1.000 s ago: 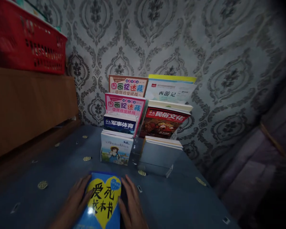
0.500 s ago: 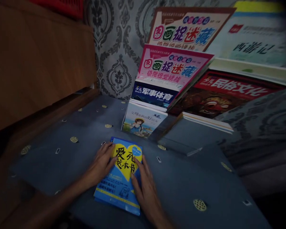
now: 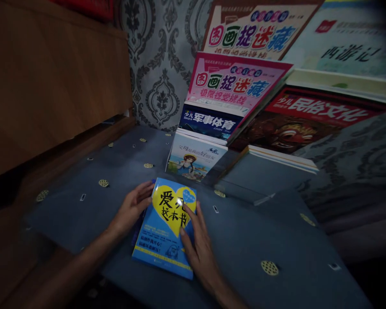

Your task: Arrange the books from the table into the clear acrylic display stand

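Note:
A blue book with a yellow heart on its cover lies in front of me, slightly turned. My right hand grips its right side, thumb on the cover and fingers along the edge. Under it, a dark blue book peeks out as a narrow strip on the left; the rest of it is covered. My left hand curls at the upper left, fingers around the dark book's edge and thumb close to the blue cover. Its fingertips are partly hidden.
Upright books stand in a tiered rack behind: a pink book, a military sports book, a pale book and a red-titled book. A wooden cabinet borders the left. Beneath everything is a grey-blue patterned tabletop.
The blue book has slid right and slightly up, uncovering a strip of the dark blue book. My left hand has come off the blue cover to the left edge. The view has shifted slightly.

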Demonstrator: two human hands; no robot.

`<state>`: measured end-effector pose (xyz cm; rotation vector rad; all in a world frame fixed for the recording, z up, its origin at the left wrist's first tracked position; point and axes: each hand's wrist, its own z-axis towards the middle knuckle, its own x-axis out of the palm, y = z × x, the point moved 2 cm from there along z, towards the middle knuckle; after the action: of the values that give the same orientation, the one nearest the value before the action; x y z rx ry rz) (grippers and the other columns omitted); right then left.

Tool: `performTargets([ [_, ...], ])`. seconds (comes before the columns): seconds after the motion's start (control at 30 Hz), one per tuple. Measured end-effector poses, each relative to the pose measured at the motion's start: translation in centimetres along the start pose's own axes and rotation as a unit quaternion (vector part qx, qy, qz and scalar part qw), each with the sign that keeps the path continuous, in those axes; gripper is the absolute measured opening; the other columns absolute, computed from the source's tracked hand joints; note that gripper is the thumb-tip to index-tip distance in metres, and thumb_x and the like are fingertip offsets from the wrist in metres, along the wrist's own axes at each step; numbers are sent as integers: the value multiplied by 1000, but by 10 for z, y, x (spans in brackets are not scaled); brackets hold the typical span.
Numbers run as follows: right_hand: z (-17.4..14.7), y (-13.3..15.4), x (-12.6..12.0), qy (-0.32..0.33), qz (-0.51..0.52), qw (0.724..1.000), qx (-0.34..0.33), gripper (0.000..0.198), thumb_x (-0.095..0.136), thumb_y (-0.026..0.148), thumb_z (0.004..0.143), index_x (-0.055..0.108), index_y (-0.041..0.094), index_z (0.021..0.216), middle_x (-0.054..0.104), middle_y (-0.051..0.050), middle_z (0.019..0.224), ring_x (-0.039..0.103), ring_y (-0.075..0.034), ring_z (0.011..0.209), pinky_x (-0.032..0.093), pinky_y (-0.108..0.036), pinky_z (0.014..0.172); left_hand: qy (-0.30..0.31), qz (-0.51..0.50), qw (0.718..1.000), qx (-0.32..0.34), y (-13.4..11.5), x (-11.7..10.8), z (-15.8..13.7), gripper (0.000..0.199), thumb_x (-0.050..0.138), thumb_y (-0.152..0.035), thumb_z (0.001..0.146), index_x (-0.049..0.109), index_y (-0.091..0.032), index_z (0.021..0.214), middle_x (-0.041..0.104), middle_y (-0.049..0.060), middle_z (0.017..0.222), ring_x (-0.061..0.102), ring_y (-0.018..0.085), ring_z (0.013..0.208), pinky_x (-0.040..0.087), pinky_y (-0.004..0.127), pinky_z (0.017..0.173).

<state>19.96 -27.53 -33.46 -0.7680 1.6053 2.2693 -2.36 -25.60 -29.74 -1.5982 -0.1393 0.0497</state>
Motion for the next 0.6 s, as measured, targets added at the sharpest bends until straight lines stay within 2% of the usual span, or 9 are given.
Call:
performTargets([
  [0.1, 1, 2, -2, -18, 31, 999, 7, 54, 49, 39, 97, 40, 27, 148, 16, -5, 165, 14, -27, 152, 28, -50, 119, -22, -99, 995, -21, -8, 13, -11, 72, 72, -32, 75, 44, -21, 140, 44, 14, 152, 53, 30, 131, 47, 46, 107],
  [0.17, 2, 3, -3, -32, 62, 998, 5, 56, 49, 39, 97, 36, 26, 150, 17, -6, 165, 14, -25, 152, 26, -50, 120, -29, -167, 985, -42, -13, 24, -20, 81, 76, -30, 70, 39, -24, 142, 43, 14, 153, 57, 31, 126, 53, 45, 100],
  [0.27, 6, 7, -6, -46, 128, 991, -8, 62, 53, 39, 95, 31, 25, 152, 19, -8, 164, 16, -23, 151, 23, -50, 121, 12, -237, 964, -117, -17, 41, -31, 81, 82, -28, 63, 45, -20, 134, 61, 16, 136, 66, 33, 113, 58, 44, 90],
  [0.33, 10, 10, -10, -70, 191, 979, -5, 72, 60, 39, 90, 28, 24, 152, 23, -10, 163, 20, -24, 150, 26, -50, 120, 40, -250, 957, -142, -19, 49, -36, 74, 85, -28, 60, 51, -17, 125, 71, 16, 119, 70, 33, 102, 59, 44, 86],
  [0.4, 15, 13, -15, -91, 280, 955, 28, 83, 69, 40, 82, 27, 24, 152, 31, -13, 160, 34, -28, 145, 37, -51, 114, 48, -253, 957, -131, -22, 52, -39, 70, 86, -28, 59, 53, -17, 120, 75, 13, 108, 73, 32, 95, 60, 43, 83],
  [0.47, 19, 16, -19, -79, 378, 918, 89, 83, 76, 41, 75, 37, 23, 146, 50, -15, 148, 53, -32, 131, 49, -52, 103, 56, -248, 962, -103, -25, 54, -40, 68, 86, -29, 59, 54, -18, 119, 75, 11, 106, 72, 31, 95, 60, 43, 83],
  [0.53, 22, 20, -20, -37, 451, 879, 153, 70, 81, 41, 69, 53, 21, 131, 68, -14, 126, 66, -34, 113, 57, -52, 91, 63, -225, 970, -63, -27, 57, -40, 69, 85, -28, 60, 54, -18, 121, 74, 11, 112, 71, 31, 101, 59, 42, 86],
  [0.6, 21, 25, -22, -12, 490, 851, 188, 57, 84, 40, 66, 61, 21, 114, 76, -11, 107, 71, -34, 102, 60, -51, 85, 63, -191, 979, -23, -29, 62, -39, 70, 83, -27, 62, 54, -19, 126, 71, 10, 120, 67, 31, 109, 57, 42, 91],
])
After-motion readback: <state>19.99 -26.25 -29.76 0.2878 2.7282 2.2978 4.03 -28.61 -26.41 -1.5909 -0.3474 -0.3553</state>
